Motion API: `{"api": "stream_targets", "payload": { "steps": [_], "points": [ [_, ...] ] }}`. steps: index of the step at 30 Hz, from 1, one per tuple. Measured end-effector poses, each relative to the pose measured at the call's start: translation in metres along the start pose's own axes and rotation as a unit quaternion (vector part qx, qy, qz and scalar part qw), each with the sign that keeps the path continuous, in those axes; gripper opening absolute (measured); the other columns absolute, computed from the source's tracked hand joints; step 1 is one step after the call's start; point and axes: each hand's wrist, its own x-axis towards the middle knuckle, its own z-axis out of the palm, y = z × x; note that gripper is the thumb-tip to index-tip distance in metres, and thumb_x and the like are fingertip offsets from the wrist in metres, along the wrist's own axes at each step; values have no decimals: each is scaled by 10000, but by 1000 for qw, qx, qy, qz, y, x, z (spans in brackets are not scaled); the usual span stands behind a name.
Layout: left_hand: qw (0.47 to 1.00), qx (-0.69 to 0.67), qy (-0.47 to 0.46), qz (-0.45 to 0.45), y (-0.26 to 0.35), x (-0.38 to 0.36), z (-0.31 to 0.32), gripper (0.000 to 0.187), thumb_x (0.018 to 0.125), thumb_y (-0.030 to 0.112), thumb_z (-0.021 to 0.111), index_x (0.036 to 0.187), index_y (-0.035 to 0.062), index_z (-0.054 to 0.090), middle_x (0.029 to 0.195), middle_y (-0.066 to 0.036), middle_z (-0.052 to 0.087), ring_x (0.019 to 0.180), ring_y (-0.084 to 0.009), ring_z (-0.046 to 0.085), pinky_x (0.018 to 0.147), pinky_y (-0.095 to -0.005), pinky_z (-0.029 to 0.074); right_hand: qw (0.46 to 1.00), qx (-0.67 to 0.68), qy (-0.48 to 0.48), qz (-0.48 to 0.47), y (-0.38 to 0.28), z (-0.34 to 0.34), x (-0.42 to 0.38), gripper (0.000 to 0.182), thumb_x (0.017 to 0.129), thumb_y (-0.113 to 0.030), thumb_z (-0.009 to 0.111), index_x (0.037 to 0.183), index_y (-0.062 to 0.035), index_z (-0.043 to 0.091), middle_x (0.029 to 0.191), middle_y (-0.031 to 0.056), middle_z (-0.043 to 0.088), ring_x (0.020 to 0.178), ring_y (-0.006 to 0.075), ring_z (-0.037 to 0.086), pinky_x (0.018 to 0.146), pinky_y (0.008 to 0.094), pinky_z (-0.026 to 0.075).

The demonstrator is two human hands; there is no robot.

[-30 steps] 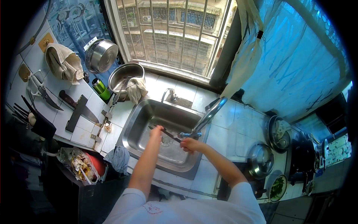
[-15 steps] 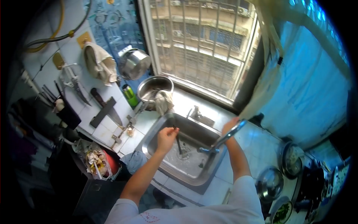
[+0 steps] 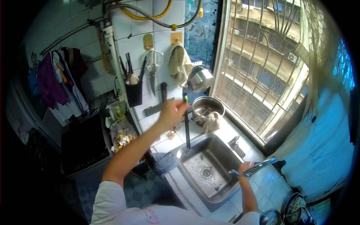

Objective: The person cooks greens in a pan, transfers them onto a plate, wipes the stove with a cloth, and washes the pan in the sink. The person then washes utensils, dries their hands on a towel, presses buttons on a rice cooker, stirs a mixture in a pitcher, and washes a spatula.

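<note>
My left hand [image 3: 173, 113] is raised before the tiled wall, its fingers closed on dark chopsticks [image 3: 187, 127]. These hang nearly upright, their lower ends above the left rim of the steel sink [image 3: 219, 144]. At the sink's right side, my right hand [image 3: 245, 167] is closed on the chrome faucet [image 3: 258, 167], partly hidden by it. Small dark scraps and water drops lie in the basin around the drain [image 3: 206, 173].
A steel pot [image 3: 208, 103] with a cloth [image 3: 212, 122] over its rim stands behind the sink. On the wall hang a black utensil holder [image 3: 134, 92], scissors [image 3: 153, 75] and a towel [image 3: 180, 63]. A bag of scraps [image 3: 123, 138] sits at left.
My left hand has lifted the chopsticks up and left out of the basin. My right hand has come to the near side of the faucet. The view has turned left.
</note>
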Motion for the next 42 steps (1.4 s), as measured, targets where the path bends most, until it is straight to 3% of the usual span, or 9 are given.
{"api": "stream_targets", "payload": {
  "steps": [1,4,7,8,11,22,26,28,42],
  "points": [
    [999,21,20,19,5,16,-23,230,814,236,555,736,24,599,548,-69,533,491,-131,477,471,-305,365,994,91,60,-15,-24,-30,-16,164,656,-124,530,747,7,565,909,185,535,1006,342,449,944,587,217],
    [988,2,128,83,36,62,-94,217,818,231,539,777,26,597,550,-70,536,480,-125,476,462,-296,359,988,149,9,29,-80,-56,-41,139,635,-119,594,725,-22,553,861,158,525,901,338,478,846,496,330],
    [959,95,217,155,71,102,-166,250,804,278,527,791,37,593,620,-130,570,601,-285,560,553,-375,413,988,149,36,16,-122,-110,-53,147,648,-130,614,737,-29,556,842,139,523,845,330,497,774,469,376],
    [940,175,237,170,74,115,-188,257,813,253,550,806,0,589,598,-47,562,556,-115,537,513,-255,400,987,149,67,6,-134,-118,-54,152,652,-133,623,742,-31,557,829,131,524,812,324,508,731,450,399],
    [903,236,310,184,83,128,-226,262,814,275,529,783,21,585,621,-83,578,571,-196,559,553,-318,421,958,280,20,65,-165,-136,-53,159,661,-122,626,769,-27,557,824,126,520,806,305,520,684,419,423],
    [897,304,290,139,54,132,-264,225,818,249,507,818,39,588,759,-163,610,739,-343,588,653,-414,468,934,340,-73,85,-231,-167,-53,156,733,-169,572,838,-55,586,790,130,581,730,296,575,660,387,454],
    [895,297,294,156,53,136,-280,219,808,236,514,824,33,594,768,-172,610,739,-348,591,659,-411,475,928,351,-87,88,-245,-163,-62,176,731,-182,572,860,-64,595,801,132,588,731,289,580,663,376,455],
    [903,282,282,157,44,141,-281,267,795,259,521,698,13,559,646,-160,581,647,-335,569,601,-400,443,926,354,-90,96,-253,-165,-67,173,729,-182,573,856,-65,594,800,130,588,729,288,580,662,375,455],
    [944,230,190,141,13,140,-267,219,744,243,587,707,29,619,685,-162,604,658,-315,592,616,-378,467,928,342,-71,133,-274,-173,-91,138,737,-165,573,808,-49,595,767,134,590,697,286,583,627,360,462]
  ]
}}
